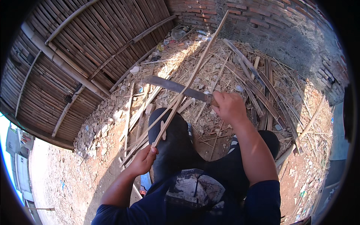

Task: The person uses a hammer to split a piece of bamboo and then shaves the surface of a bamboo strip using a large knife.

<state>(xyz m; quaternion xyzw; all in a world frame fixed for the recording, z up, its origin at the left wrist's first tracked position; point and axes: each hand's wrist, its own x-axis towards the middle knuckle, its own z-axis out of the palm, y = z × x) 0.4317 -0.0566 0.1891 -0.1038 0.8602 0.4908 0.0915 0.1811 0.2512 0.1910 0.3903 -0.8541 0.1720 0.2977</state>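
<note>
My left hand (143, 160) is closed round the near end of a long bamboo strip (200, 62), which slants up and away to the right across my left knee. In my right hand (229, 106) I grip a machete (170, 84) by its handle, the dark blade pointing left. The blade crosses the strip beyond my knee and appears to touch it. A thin sliver (165, 106) runs down and left from near that crossing. On my dark trouser leg beside the strip lies a short pale chip of wood (163, 130).
Several old boards and strips (264, 88) are heaped at the right. More bamboo strips (144, 108) lie left of my knee over rubble and straw. A bamboo-slat wall (86, 48) rises at the left, a brick wall (270, 26) at the back.
</note>
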